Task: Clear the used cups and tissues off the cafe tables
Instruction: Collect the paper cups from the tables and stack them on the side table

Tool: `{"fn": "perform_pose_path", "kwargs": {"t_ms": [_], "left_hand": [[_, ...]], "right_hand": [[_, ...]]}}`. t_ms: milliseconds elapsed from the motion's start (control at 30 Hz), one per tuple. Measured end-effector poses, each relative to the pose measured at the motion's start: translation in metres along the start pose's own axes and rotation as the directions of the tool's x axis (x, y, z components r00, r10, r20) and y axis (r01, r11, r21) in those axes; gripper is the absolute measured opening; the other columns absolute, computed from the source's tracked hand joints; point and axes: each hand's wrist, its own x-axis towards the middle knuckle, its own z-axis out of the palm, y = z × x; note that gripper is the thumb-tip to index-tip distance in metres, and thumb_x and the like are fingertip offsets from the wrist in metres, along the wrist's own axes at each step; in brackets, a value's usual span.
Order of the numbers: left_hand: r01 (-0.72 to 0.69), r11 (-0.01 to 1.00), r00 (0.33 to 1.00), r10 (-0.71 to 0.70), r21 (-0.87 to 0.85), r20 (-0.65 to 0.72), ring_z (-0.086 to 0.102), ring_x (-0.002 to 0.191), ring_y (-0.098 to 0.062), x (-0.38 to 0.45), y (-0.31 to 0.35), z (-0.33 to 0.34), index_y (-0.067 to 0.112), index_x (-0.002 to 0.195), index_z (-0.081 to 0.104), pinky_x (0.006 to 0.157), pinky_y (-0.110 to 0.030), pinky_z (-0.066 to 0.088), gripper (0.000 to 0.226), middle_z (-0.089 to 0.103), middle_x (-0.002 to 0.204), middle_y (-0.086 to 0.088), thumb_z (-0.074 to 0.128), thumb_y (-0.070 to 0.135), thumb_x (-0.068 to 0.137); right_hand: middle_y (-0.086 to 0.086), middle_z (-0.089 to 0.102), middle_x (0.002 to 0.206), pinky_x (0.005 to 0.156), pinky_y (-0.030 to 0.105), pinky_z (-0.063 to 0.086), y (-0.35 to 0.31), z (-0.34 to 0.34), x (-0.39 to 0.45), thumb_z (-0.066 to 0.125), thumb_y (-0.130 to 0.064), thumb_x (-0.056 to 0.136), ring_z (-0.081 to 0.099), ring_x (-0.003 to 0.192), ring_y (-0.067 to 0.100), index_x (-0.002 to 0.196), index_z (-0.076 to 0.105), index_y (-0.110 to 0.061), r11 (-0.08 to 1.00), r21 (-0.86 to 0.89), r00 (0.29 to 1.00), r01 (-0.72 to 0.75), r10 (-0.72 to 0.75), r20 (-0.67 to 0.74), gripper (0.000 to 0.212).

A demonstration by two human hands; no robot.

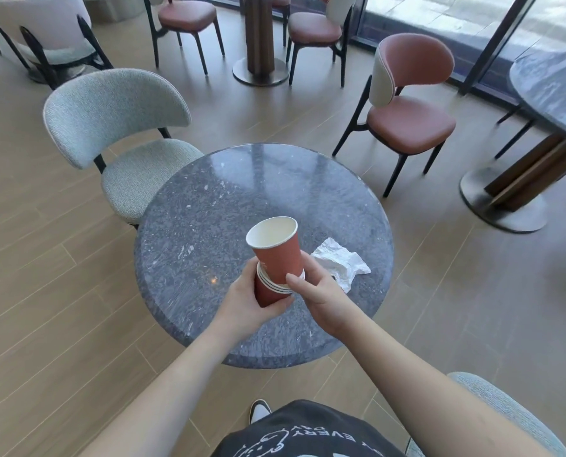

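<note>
1. The left hand (247,300) is gripping the bottom of a stack of red paper cups (275,262), held above the near edge of the round table (209,206)
2. The right hand (321,291) is curling round the top cup
3. A crumpled tissue (341,262) is lying near the table's right edge, just beside the right hand

A round grey stone table (209,206) bears one crumpled white tissue (341,262) near its right edge

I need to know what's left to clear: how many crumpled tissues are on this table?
1: a crumpled white tissue lies on the round table, just right of the hand-held cups, partly behind the right hand.
</note>
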Motion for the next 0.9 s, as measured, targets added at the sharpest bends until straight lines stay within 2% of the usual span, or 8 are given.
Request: {"fn": "perform_pose_path", "kwargs": {"t_ms": [100, 200, 367, 533, 633, 767, 833, 900], "left_hand": [[-0.015, 1.0, 1.0, 0.015, 0.005, 0.001, 0.062, 0.096, 0.014, 0.0, -0.001, -0.001, 0.046, 0.118, 0.049, 0.073, -0.004, 0.044, 0.066, 0.07, 0.099, 0.026, 0.08, 0.057, 0.061], [-0.029, 0.999, 1.0, 0.028, 0.019, 0.007, 0.061, 0.097, 0.014, -0.001, -0.001, -0.001, 0.041, 0.124, 0.049, 0.074, -0.003, 0.043, 0.073, 0.068, 0.106, 0.023, 0.079, 0.059, 0.061], [-0.046, 0.998, 0.999, 0.046, 0.044, 0.004, 0.059, 0.1, 0.016, -0.002, -0.001, -0.001, 0.054, 0.122, 0.045, 0.075, -0.001, 0.042, 0.068, 0.067, 0.108, 0.026, 0.079, 0.058, 0.063], [-0.055, 0.997, 0.998, 0.053, 0.062, 0.03, 0.056, 0.104, 0.019, 0.0, -0.003, 0.001, 0.058, 0.122, 0.043, 0.078, 0.001, 0.04, 0.073, 0.065, 0.113, 0.026, 0.091, 0.031, 0.074], [-0.071, 0.995, 0.997, 0.069, 0.071, 0.028, 0.053, 0.104, 0.024, 0.001, -0.002, 0.003, 0.057, 0.123, 0.041, 0.079, 0.003, 0.039, 0.076, 0.061, 0.114, 0.029, 0.091, 0.03, 0.074], [-0.079, 0.992, 0.996, 0.076, 0.094, 0.037, 0.053, 0.101, 0.023, 0.002, 0.0, 0.005, 0.052, 0.13, 0.038, 0.08, 0.004, 0.036, 0.08, 0.058, 0.113, 0.031, 0.091, 0.032, 0.074], [-0.083, 0.992, 0.996, 0.079, 0.093, 0.052, 0.054, 0.101, 0.021, 0.002, 0.002, 0.006, 0.052, 0.13, 0.039, 0.081, 0.003, 0.037, 0.08, 0.059, 0.115, 0.03, 0.091, 0.032, 0.074], [-0.096, 0.992, 0.994, 0.092, 0.081, 0.062, 0.053, 0.103, 0.025, 0.003, 0.003, 0.007, 0.053, 0.129, 0.04, 0.08, 0.003, 0.038, 0.078, 0.06, 0.116, 0.029, 0.091, 0.03, 0.074]], "right_hand": [[0.006, 0.06, 0.14, 0.103, 0.033, 0.047, -0.001, -0.008, -0.002, 0.077, -0.024, 0.084, 0.055, 0.132, 0.022, 0.139, 0.055, -0.02, 0.997, -0.074, 1.0, 0.0, 0.0, 0.003, 0.06], [0.001, 0.06, 0.141, 0.107, 0.036, 0.044, -0.003, -0.014, -0.004, 0.081, -0.021, 0.08, 0.053, 0.134, 0.018, 0.14, 0.053, -0.023, 0.989, -0.146, 1.0, 0.0, 0.003, 0.025, 0.066], [-0.002, 0.057, 0.145, 0.115, 0.041, 0.037, -0.014, -0.017, -0.006, 0.082, -0.022, 0.077, 0.047, 0.14, 0.016, 0.145, 0.046, -0.022, 0.968, -0.243, 0.998, 0.066, -0.059, 0.037, 0.076], [-0.004, 0.056, 0.144, 0.113, 0.039, 0.04, -0.025, -0.015, -0.007, 0.086, -0.032, 0.07, 0.049, 0.138, 0.016, 0.146, 0.042, -0.029, 0.967, -0.231, 0.994, 0.107, -0.11, -0.002, 0.089], [-0.005, 0.052, 0.148, 0.11, 0.036, 0.045, -0.034, -0.014, -0.009, 0.09, -0.051, 0.064, 0.049, 0.138, 0.016, 0.15, 0.034, -0.038, 0.972, -0.203, 0.991, 0.123, -0.132, -0.031, 0.103], [-0.004, 0.047, 0.152, 0.108, 0.025, 0.042, -0.043, -0.011, -0.013, 0.074, -0.072, 0.07, 0.046, 0.14, 0.014, 0.153, 0.028, -0.035, 0.954, -0.262, 0.984, 0.148, -0.168, -0.053, 0.102], [-0.005, 0.047, 0.152, 0.108, 0.023, 0.041, -0.044, -0.011, -0.014, 0.071, -0.072, 0.073, 0.045, 0.14, 0.011, 0.153, 0.029, -0.029, 0.942, -0.305, 0.985, 0.142, -0.164, -0.049, 0.101], [-0.006, 0.047, 0.151, 0.111, 0.027, 0.039, -0.041, -0.012, -0.016, 0.077, -0.06, 0.076, 0.042, 0.142, 0.008, 0.151, 0.033, -0.029, 0.916, -0.38, 0.988, 0.128, -0.15, -0.028, 0.093]]}}
